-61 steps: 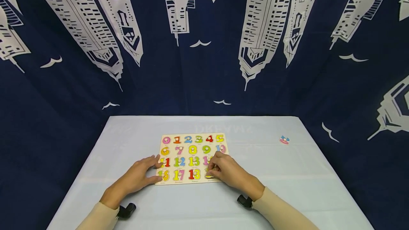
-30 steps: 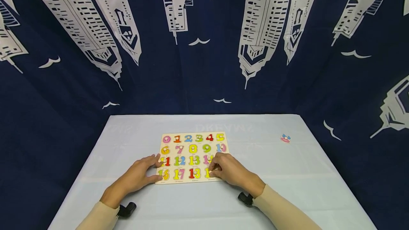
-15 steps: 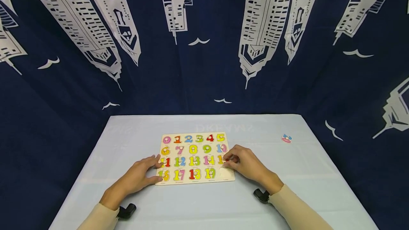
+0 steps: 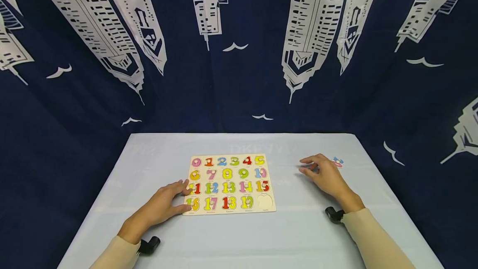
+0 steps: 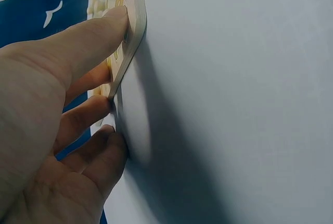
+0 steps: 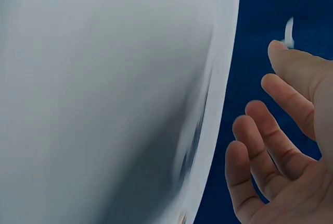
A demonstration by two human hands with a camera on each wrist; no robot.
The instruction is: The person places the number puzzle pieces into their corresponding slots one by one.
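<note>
A wooden number puzzle board point(image 4: 228, 181) lies flat on the white table, rows of coloured number pieces set in it and a bare recess at its lower right. My left hand point(image 4: 160, 202) rests at the board's left edge, with the thumb on its face near the corner in the left wrist view; the other fingers lie loosely along the edge. To the right of the board, my right hand point(image 4: 326, 177) hovers over the table, fingers spread and holding nothing. Just beyond its knuckles lies a small pink-and-blue puzzle piece point(image 4: 338, 162), partly covered by the hand.
The white table point(image 4: 224, 240) ends at a straight back edge, where a dark blue cloth point(image 4: 239, 86) with printed buildings and birds hangs. Small black devices point(image 4: 149, 245) sit at both wrists.
My right hand has left the board's lower right, passed over the 15 and moved right and away to the pink-and-blue piece. The left hand has stayed at the board.
</note>
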